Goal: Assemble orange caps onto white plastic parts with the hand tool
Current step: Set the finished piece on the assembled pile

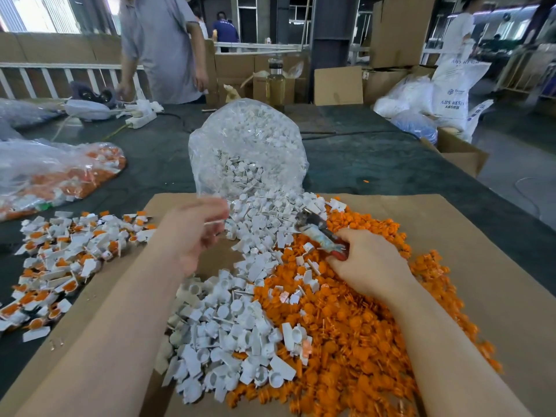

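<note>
Right hand (365, 260) grips pliers (319, 228) over orange caps (346, 326); blurred left hand (192, 233), grasp unclear, beside white parts (228, 332) on cardboard (451, 224). Best seat 1 cap squarely before squeezing.

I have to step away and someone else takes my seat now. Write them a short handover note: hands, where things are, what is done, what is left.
Left hand: raised, blurred, fingers at the lower edge of the clear bag of white parts; the grip itself cannot be made out.
Right hand: grips the hand tool by its handle, over the orange caps.
Loose white parts lie spilled on the cardboard sheet, beside the caps.
Done: a pile of assembled pieces at far left, and more in the bag behind it.
Left: the large piles of caps and white parts are still unjoined.
</note>
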`<state>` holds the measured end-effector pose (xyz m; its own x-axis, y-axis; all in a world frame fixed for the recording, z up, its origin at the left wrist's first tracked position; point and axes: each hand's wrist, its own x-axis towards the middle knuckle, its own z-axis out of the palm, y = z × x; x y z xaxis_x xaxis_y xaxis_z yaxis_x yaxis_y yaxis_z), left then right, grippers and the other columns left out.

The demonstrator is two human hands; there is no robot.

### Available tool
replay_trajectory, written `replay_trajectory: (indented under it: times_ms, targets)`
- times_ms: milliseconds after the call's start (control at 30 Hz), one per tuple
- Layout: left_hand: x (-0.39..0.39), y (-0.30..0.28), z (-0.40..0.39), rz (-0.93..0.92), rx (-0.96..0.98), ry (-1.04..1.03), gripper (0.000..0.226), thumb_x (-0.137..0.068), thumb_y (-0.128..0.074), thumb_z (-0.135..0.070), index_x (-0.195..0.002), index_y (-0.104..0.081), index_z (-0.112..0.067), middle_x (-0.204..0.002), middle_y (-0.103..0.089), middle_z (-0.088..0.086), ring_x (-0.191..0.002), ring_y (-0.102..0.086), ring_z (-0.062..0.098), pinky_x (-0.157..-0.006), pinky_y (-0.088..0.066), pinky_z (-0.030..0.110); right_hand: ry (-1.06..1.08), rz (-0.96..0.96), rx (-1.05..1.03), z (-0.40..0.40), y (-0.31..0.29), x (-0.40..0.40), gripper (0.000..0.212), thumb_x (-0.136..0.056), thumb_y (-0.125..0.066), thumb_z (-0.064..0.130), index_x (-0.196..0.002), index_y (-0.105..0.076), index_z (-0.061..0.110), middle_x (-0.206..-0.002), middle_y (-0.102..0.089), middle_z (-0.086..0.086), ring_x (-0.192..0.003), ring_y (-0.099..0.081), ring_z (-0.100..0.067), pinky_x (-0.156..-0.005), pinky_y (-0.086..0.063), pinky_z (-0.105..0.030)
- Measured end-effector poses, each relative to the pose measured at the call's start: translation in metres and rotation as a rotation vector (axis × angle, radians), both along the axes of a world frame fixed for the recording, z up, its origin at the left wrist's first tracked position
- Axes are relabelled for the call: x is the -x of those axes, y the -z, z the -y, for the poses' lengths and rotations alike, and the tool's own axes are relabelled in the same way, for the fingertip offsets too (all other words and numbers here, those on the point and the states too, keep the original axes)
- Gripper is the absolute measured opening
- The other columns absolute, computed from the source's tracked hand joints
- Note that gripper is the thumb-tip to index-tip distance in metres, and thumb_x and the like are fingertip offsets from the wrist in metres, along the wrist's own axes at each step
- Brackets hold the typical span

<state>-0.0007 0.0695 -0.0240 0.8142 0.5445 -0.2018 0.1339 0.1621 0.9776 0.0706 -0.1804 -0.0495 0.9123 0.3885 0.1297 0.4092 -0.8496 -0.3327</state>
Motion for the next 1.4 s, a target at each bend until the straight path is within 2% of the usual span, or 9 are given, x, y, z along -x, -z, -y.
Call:
replay_trajectory:
  times_ms: [167, 333, 500, 700, 867, 1033, 1200, 1333, 1400]
  targets:
    - [0.004, 0.001, 0.026, -0.182, -0.673, 0.435, 0.011, -0.082, -0.077, -0.028, -0.089, -0.07, -0.024, -0.075, -0.069, -0.008, -0.052, -0.055, -0.003, -0.047, -0.042, 0.012, 0.026, 0.013, 0.046, -0.001, 0.001, 0.001, 0.027, -0.09, -0.059, 0.044, -0.112, -0.059, 0.029, -0.088, -0.053, 0.012, -0.075, -0.05, -0.01, -0.054, -0.034, -0.023]
    - [0.002, 0.008, 0.042, -0.219, -0.869, 0.511, 0.015, -0.085, -0.075, -0.02, -0.089, -0.065, -0.031, -0.092, -0.065, -0.011, -0.069, -0.063, 0.002, -0.049, -0.045, 0.011, 0.069, 0.041, -0.051, -0.002, 0.002, 0.0, 0.017, -0.089, -0.061, 0.043, -0.098, -0.06, 0.028, -0.085, -0.057, 0.01, -0.074, -0.053, -0.012, -0.053, -0.035, -0.026]
    - [0.007, 0.003, 0.045, -0.296, -1.068, 0.62, 0.044, -0.086, -0.074, -0.027, -0.128, -0.062, -0.029, -0.098, -0.058, -0.015, -0.08, -0.055, -0.001, -0.07, -0.04, 0.01, 0.092, 0.079, -0.242, -0.002, 0.0, -0.001, 0.021, -0.087, -0.061, 0.034, -0.073, -0.045, 0.031, -0.071, -0.051, 0.012, -0.062, -0.047, -0.004, -0.049, -0.028, -0.024]
    - [0.004, 0.004, 0.043, -0.297, -0.923, 0.542, 0.027, -0.08, -0.079, -0.034, -0.105, -0.071, -0.03, -0.091, -0.068, -0.014, -0.069, -0.061, -0.004, -0.056, -0.042, 0.012, 0.032, 0.032, -0.339, -0.003, -0.004, 0.001, 0.012, -0.087, -0.063, 0.029, -0.079, -0.055, 0.03, -0.076, -0.058, 0.011, -0.065, -0.053, -0.007, -0.051, -0.03, -0.023]
    - [0.004, 0.003, 0.04, -0.254, -0.705, 0.502, 0.006, -0.081, -0.079, -0.031, -0.085, -0.076, -0.029, -0.058, -0.068, -0.009, -0.04, -0.053, 0.002, -0.04, -0.04, 0.013, 0.001, 0.015, -0.45, -0.005, -0.005, 0.003, 0.012, -0.087, -0.064, 0.025, -0.099, -0.062, 0.024, -0.085, -0.061, 0.011, -0.073, -0.055, -0.007, -0.055, -0.034, -0.022]
    - [0.005, 0.002, 0.043, -0.195, -0.705, 0.378, 0.026, -0.067, -0.088, -0.039, -0.09, -0.077, -0.033, -0.069, -0.069, -0.015, -0.058, -0.061, -0.001, -0.054, -0.041, 0.014, -0.003, -0.053, -0.6, -0.007, -0.008, 0.007, 0.008, -0.085, -0.068, 0.021, -0.087, -0.063, 0.028, -0.077, -0.061, 0.014, -0.07, -0.057, -0.005, -0.058, -0.042, -0.022]
    - [0.003, 0.005, 0.046, -0.138, -0.624, 0.306, 0.024, -0.06, -0.088, -0.048, -0.069, -0.077, -0.029, -0.052, -0.065, -0.008, -0.04, -0.048, -0.001, -0.042, -0.039, 0.015, -0.005, -0.072, -0.655, -0.009, -0.01, 0.012, 0.005, -0.085, -0.069, 0.026, -0.085, -0.066, 0.023, -0.078, -0.066, 0.006, -0.075, -0.063, -0.014, -0.071, -0.054, -0.037]
    - [0.003, 0.004, 0.048, -0.084, -0.512, 0.292, 0.015, -0.071, -0.086, -0.036, -0.082, -0.079, -0.028, -0.068, -0.074, -0.002, -0.056, -0.063, 0.009, -0.062, -0.058, 0.022, -0.01, -0.091, -0.715, -0.01, -0.011, 0.014, 0.011, -0.086, -0.069, 0.031, -0.082, -0.066, 0.021, -0.071, -0.064, 0.002, -0.064, -0.06, -0.015, -0.066, -0.054, -0.041]
    - [0.002, 0.004, 0.05, -0.039, -0.446, 0.271, 0.014, -0.078, -0.082, -0.027, -0.091, -0.078, -0.024, -0.068, -0.074, -0.005, -0.057, -0.066, 0.004, -0.059, -0.055, 0.015, -0.005, -0.099, -0.748, -0.01, -0.01, 0.014, 0.014, -0.086, -0.069, 0.033, -0.083, -0.066, 0.02, -0.067, -0.062, 0.002, -0.057, -0.054, -0.007, -0.061, -0.051, -0.039]
